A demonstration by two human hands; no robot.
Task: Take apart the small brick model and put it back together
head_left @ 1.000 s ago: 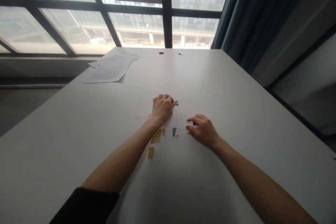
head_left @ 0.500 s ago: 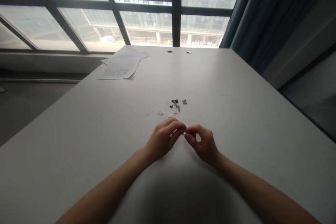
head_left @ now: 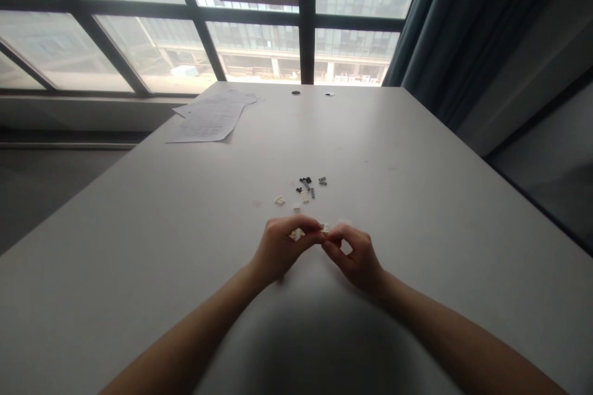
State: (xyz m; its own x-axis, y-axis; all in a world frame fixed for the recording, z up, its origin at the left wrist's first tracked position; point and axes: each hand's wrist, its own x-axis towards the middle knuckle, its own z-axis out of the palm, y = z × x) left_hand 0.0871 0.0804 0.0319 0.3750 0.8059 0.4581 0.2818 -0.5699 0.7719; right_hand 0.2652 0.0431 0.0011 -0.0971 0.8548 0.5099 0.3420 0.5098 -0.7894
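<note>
Head view: both hands meet low over the white table [head_left: 417, 197], fingertips together. The left hand [head_left: 278, 250] is pinched on a small pale-yellow plastic brick plate [head_left: 297, 234]. The right hand [head_left: 356, 256] is pinched on a tiny pale plastic piece [head_left: 325, 229], touching the left fingertips. The two pieces sit between the hands, just above the tabletop.

The work looks like pressing these together. It would go best with the studs lined up squarely, an even squeeze from the finger pads, and the hands kept low so a slipped piece stays close.

No box or tray shows. A loose cluster of dark and grey small bricks [head_left: 306, 187] lies straight on the table just beyond the hands. A white small brick [head_left: 280, 200] lies beyond the left hand. Printed paper sheets [head_left: 210, 118] lie far beyond, to the left.
</note>
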